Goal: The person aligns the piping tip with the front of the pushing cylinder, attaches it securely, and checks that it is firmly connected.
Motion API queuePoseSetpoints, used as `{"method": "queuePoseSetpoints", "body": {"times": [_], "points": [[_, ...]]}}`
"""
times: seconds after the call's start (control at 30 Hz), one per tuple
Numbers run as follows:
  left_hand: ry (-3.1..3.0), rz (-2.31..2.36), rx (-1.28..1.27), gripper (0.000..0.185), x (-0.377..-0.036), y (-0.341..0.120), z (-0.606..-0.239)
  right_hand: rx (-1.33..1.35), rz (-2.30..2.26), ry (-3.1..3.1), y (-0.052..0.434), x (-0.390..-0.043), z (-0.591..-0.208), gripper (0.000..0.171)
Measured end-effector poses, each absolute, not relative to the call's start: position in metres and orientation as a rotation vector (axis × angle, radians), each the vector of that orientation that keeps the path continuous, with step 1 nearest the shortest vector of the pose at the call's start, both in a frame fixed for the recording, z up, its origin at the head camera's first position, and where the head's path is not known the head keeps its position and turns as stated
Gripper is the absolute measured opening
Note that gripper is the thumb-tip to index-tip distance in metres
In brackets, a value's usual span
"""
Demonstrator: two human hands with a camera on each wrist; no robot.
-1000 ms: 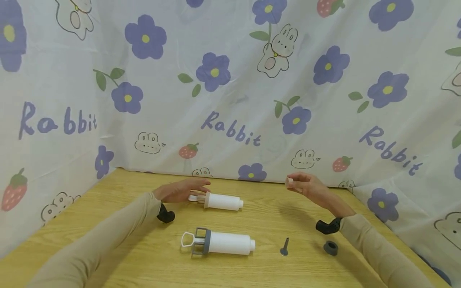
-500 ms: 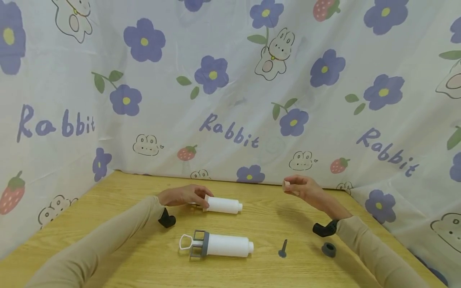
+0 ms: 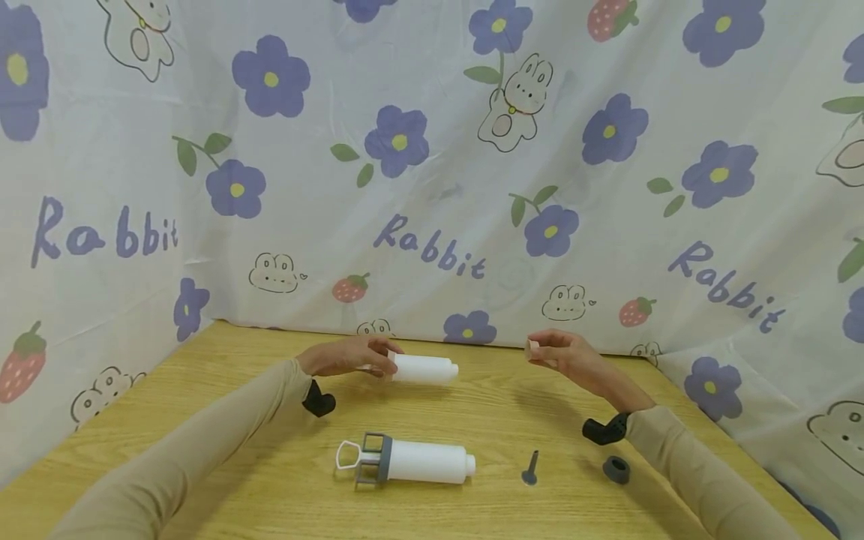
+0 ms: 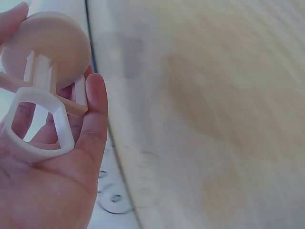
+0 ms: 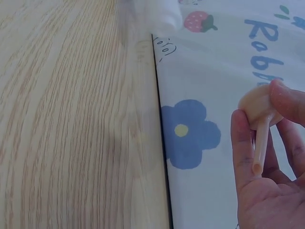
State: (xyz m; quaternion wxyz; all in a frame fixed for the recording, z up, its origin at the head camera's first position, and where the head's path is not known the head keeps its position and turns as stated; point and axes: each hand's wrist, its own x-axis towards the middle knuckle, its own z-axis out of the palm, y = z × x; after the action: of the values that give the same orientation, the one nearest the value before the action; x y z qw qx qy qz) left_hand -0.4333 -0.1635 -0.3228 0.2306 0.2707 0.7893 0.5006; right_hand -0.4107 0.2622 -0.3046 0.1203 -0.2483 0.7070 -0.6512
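My left hand [image 3: 351, 355] grips the beige collar end of a white-barrelled plunger syringe [image 3: 424, 370] near the back of the table. In the left wrist view, thumb and fingers go around its round beige collar [image 4: 57, 43], and the white ring handle [image 4: 40, 150] lies over the palm. The barrel's narrow tip points right, toward my other hand. Over the table's back right, my right hand [image 3: 574, 356] pinches a beige nozzle [image 5: 257, 107] by its round cap. The nozzle's thin tube points back toward the palm in the right wrist view.
A second white syringe [image 3: 428, 460] with a dark grey collar lies in front, its tip to the right. Beside it stand a grey nozzle [image 3: 530, 474] and a dark grey ring [image 3: 616, 469]. A patterned cloth [image 3: 304, 180] hangs behind the wooden table [image 3: 270, 487].
My left hand has closed around the beige-collared syringe and raised it slightly from where it lay. The right hand, still pinching the nozzle, has shifted a little left.
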Motion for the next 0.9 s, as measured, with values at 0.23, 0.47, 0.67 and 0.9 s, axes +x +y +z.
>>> {"method": "queuePoseSetpoints", "body": {"times": [0.23, 0.47, 0.67, 0.9], "points": [[2.205, 1.377, 0.815, 0.05, -0.433, -0.151, -0.295, -0.757, -1.887, 2.072, 0.247, -0.411, -0.303, 0.033], [2.209, 1.369, 0.852, 0.049, -0.431, -0.139, -0.281, -0.752, -1.888, 2.082, 0.225, -0.409, -0.308, 0.035], [2.168, 1.376, 0.899, 0.048, -0.432, -0.123, -0.28, -0.732, -1.93, 2.104, 0.206, -0.408, -0.314, 0.04], [2.155, 1.378, 0.917, 0.049, -0.434, -0.112, -0.28, -0.736, -1.93, 2.109, 0.198, -0.406, -0.314, 0.042]]}}
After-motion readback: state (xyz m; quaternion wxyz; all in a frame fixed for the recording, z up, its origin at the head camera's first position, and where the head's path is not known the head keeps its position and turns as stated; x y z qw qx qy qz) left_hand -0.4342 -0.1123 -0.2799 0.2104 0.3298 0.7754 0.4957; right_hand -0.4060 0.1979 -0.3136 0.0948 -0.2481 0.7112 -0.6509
